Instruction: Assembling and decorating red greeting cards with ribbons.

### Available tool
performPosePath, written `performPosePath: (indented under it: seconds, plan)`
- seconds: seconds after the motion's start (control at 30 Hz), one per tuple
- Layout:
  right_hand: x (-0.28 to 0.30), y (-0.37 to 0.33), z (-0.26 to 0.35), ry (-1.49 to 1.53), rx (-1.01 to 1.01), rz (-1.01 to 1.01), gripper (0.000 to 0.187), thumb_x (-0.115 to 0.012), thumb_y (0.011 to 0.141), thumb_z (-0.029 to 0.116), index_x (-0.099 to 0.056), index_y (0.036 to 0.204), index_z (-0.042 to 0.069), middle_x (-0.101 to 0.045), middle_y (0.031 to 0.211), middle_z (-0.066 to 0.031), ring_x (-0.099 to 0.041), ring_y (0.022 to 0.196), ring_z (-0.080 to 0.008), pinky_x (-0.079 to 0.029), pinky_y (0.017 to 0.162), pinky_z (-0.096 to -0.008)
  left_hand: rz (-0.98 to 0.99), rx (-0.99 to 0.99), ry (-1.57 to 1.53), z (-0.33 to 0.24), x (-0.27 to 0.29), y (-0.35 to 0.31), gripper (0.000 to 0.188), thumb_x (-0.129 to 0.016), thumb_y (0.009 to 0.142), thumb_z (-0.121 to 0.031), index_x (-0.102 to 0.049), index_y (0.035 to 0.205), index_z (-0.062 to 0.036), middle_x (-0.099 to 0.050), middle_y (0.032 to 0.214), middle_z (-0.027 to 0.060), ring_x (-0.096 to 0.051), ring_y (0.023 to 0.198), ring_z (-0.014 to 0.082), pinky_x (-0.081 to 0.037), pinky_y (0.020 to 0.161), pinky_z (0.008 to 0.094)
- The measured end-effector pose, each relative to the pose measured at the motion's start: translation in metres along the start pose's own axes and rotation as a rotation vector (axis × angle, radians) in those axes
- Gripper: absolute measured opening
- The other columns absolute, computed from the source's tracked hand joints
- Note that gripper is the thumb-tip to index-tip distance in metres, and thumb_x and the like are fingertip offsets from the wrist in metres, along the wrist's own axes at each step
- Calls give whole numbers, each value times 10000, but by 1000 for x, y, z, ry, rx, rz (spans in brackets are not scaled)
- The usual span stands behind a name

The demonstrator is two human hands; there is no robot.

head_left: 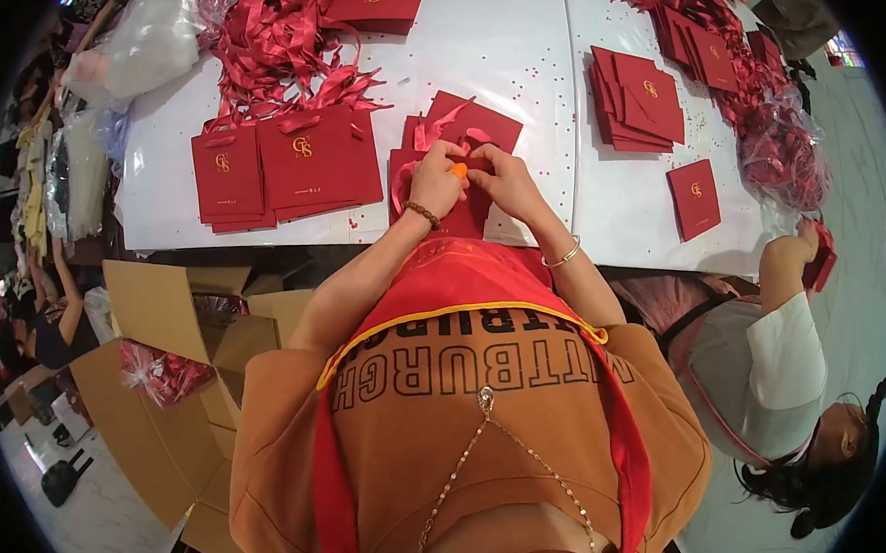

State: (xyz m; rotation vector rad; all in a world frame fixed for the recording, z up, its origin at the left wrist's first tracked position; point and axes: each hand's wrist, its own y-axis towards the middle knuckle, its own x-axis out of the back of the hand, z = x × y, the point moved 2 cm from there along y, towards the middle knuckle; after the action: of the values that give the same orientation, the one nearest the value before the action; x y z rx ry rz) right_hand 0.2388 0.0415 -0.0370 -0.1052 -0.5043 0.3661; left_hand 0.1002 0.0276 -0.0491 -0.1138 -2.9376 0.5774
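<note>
At the table's near edge lies a red paper gift bag (468,219), below both my hands. My left hand (436,187), with a beaded bracelet at the wrist, is closed in a pinch near the bag's upper edge. A small orange piece (460,170) shows at its fingers. My right hand (508,183), wearing a bangle, pinches close beside it, thumb and forefinger together. A pinkish-red ribbon (439,126) loops out around the hands. They appear to grip ribbon, though the fingertips partly hide it. Another red bag (495,122) lies just beyond, tilted.
Stacked red bags (322,158) lie left of my hands, with a heap of red ribbons (276,45) behind. More bags (639,96) sit at the right. An open cardboard box (154,392) stands at my left. A co-worker (769,370) at my right holds something red.
</note>
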Motion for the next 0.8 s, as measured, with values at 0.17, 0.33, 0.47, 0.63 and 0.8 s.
performPosePath:
  seconds: [0.17,0.33,0.47,0.63,0.8]
  plan:
    - [3,-6,4,18,-42,27,270,-614,768,75,-552,1023,10,-622,889,-169,-600,765,-245,-460,695,-312,68,-51,160,-7,13,-2,184,-532,810,-73,-513,991,-43,-585,657,68,-546,492,136,-419,442,275]
    - [0,-7,8,10,-8,28,242,-602,777,65,-567,1010,11,-623,928,-152,-602,819,-255,-461,733,-310,-163,-773,917,-33,28,-3,161,-583,791,-220,-622,820,-67,-620,705,103,-602,663,202,-452,618,335]
    - [-3,-9,6,-49,124,-15,239,-621,791,84,-574,1015,16,-622,869,-106,-571,757,-157,-455,695,-267,235,-273,567,-23,46,44,279,-632,737,-314,-643,807,-44,-632,698,101,-605,698,239,-442,617,354]
    - [-5,-9,13,-10,204,-28,216,-619,761,52,-590,972,14,-614,877,-152,-596,798,-282,-465,700,-328,794,-40,619,-35,43,69,244,-568,742,-229,-644,806,-6,-575,592,30,-498,551,110,-394,532,264]
    - [-5,-12,7,-92,226,-72,215,-627,779,50,-585,986,9,-625,877,-105,-588,733,-168,-467,661,-264,691,-214,579,-26,30,68,205,-590,710,-204,-637,709,-5,-554,562,25,-482,540,98,-384,504,259]
